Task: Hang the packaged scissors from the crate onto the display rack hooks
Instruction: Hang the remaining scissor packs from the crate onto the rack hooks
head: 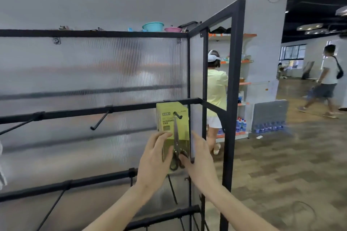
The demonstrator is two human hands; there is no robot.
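Several yellow scissors packs (171, 124) hang stacked on one hook (178, 115) at the right end of the rack's middle bar (131, 108), the front card showing a pair of dark-handled scissors under its blister. Both hands are at the lower half of that front pack: the left hand (154, 159) has its fingers curled round the left edge with the thumb near the scissor handles, and the right hand (199, 159) holds the right edge, fingers fairly straight along the side and thumb on the face by the handles. The card looks light and stiff enough to keep its shape, though I'd guess the metal blades make it bottom-heavy, so it should swing on the hook once let go. Holding by the side edges low down seems sensible; the plastic front may be slippery. An empty hook (99, 120) juts out further left on the same bar, and more bars run below. Behind is a ribbed translucent panel (93, 73) in a black frame (237, 80). The crate is out of view. Beyond the frame a person in a yellow shirt (216, 90) faces some shelves (242, 84).
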